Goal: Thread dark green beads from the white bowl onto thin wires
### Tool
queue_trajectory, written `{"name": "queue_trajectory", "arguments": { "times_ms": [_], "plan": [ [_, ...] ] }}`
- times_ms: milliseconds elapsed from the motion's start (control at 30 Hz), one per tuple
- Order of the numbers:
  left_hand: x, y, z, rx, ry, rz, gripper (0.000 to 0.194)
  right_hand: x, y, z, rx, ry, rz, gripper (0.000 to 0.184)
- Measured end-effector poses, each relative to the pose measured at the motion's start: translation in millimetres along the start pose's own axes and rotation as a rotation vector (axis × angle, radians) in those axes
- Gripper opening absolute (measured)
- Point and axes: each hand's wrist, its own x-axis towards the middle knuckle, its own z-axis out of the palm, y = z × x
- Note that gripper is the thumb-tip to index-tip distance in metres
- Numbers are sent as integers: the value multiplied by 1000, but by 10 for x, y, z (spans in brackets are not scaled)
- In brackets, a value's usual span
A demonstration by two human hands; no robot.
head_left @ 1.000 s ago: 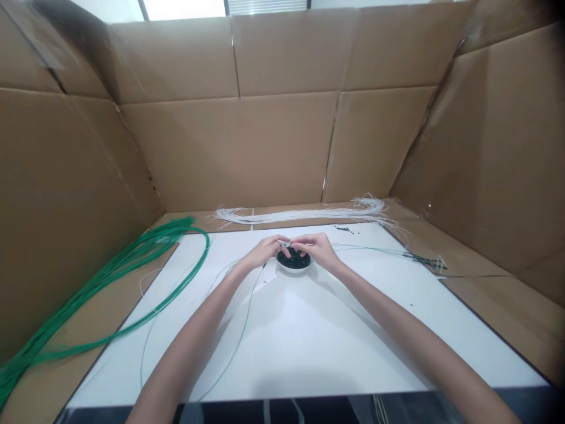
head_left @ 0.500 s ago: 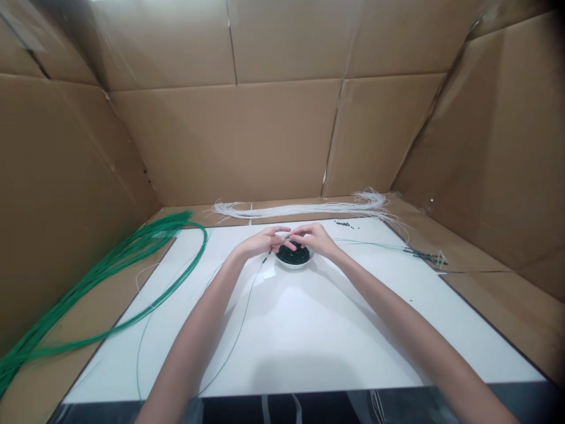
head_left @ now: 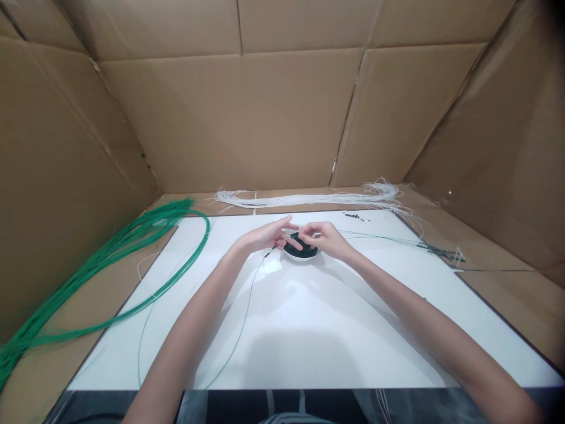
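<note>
My left hand (head_left: 269, 235) is over the left rim of a white bowl (head_left: 302, 259), its thumb and a forefinger apart while its other fingers curl around a thin green wire (head_left: 248, 300). Small black pieces (head_left: 268, 254) sit on that wire just below the hand. My right hand (head_left: 322, 237) is above the bowl's right side, fingertips pinched at the wire's end close to the left fingers. Whether a black piece is also in that pinch is too small to tell. Many small black pieces (head_left: 301, 250) fill the bowl.
A large green wire bundle (head_left: 99, 271) curves along the left side. White wires (head_left: 300, 201) lie along the back edge. Loose black bits (head_left: 353, 215) are at the back right. Green wires with black ends (head_left: 436, 250) lie at right. Cardboard walls (head_left: 229, 118) surround the white table (head_left: 304, 318).
The view has tilted downward. My left fingers have spread from a pinch, and my right hand has drawn slightly away to the right. The black pieces on the wire below my left hand show more clearly.
</note>
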Motion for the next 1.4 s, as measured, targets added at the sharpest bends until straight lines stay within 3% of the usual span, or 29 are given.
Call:
{"name": "queue_trajectory", "arguments": {
  "times_ms": [433,567,667,767,1033,1100,1233,1400],
  "plan": [
    [19,-20,-9,159,47,-34,60,17,84,-32,-22,-12,-6,27],
    [22,-13,69,398,87,122,42,12,87,-4,-29,25,-12,25],
    [40,-44,94,581,198,206,36,0,55,2,-43,31,-17,24],
    [41,-66,37,682,274,178,37,-6,6,-28,-89,13,-41,24],
    [-144,97,-155,852,185,38,28,-5,-48,-100,-153,-8,-53,20],
    [-150,111,-103,852,202,69,30,-12,-66,-83,-147,4,-54,19],
    [-48,34,43,699,266,263,31,-36,-114,-61,-114,28,-67,20],
    [91,-103,18,603,386,236,20,-6,-61,-74,-178,86,-60,22]
  ]
}}
